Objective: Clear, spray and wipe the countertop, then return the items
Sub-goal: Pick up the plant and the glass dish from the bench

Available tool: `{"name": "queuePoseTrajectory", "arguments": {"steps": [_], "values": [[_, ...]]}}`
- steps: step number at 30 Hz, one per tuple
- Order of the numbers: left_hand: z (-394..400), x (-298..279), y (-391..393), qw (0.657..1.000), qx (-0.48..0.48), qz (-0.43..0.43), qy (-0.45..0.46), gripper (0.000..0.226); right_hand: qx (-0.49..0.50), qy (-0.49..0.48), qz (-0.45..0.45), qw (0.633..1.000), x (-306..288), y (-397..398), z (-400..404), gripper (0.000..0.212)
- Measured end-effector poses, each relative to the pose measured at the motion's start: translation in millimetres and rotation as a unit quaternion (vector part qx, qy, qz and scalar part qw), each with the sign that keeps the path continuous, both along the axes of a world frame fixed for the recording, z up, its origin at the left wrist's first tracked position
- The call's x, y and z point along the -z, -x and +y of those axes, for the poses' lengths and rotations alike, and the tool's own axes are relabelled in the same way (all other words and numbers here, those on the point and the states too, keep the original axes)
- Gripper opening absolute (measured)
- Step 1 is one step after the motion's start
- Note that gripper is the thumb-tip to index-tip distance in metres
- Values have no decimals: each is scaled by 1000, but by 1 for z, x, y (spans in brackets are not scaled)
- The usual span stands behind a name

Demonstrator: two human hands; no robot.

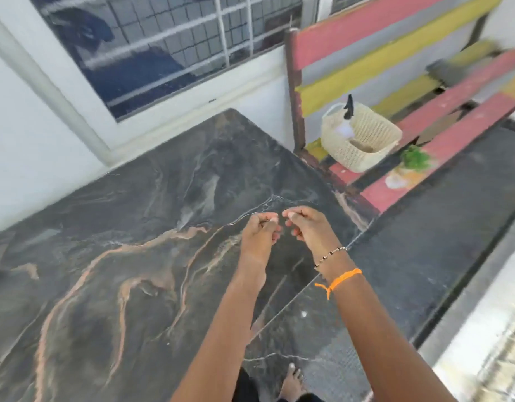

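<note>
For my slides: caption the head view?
Both curled hands, left hand and right hand, held over the bare marble countertop; basket on the bench.

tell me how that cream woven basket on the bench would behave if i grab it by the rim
The woven basket looks light and somewhat flexible, so its rim may give under a grip. Its broad base on the slatted bench suggests it won't tip easily. The black-topped item standing inside could shift or topple.

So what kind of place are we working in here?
Probably a home porch or utility area, not a fitted kitchen: a dark marble-look countertop under a barred window, with a painted slatted bench beside it holding a woven basket.
</note>
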State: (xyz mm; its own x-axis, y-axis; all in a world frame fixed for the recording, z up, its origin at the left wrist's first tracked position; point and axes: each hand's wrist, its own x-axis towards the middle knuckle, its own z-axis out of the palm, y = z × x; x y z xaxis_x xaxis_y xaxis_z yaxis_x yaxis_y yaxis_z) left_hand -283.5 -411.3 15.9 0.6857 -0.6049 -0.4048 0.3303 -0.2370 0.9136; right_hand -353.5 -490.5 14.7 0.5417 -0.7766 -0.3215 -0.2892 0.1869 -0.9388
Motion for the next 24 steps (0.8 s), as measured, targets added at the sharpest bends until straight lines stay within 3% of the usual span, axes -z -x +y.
{"name": "queuePoseTrajectory", "arguments": {"steps": [9, 15, 24], "values": [[-157, 5, 91, 986, 167, -4, -20, 16, 181, -21, -69, 981, -10, 126, -135, 25], [-275, 24, 124, 972, 236, 0, -15, 16, 241, -16, -66, 968, -6, 167, -238, 23], [-423, 57, 155, 950, 299, -20, -84, 15, 290, -68, -42, 954, 21, 204, -380, 20]]}}
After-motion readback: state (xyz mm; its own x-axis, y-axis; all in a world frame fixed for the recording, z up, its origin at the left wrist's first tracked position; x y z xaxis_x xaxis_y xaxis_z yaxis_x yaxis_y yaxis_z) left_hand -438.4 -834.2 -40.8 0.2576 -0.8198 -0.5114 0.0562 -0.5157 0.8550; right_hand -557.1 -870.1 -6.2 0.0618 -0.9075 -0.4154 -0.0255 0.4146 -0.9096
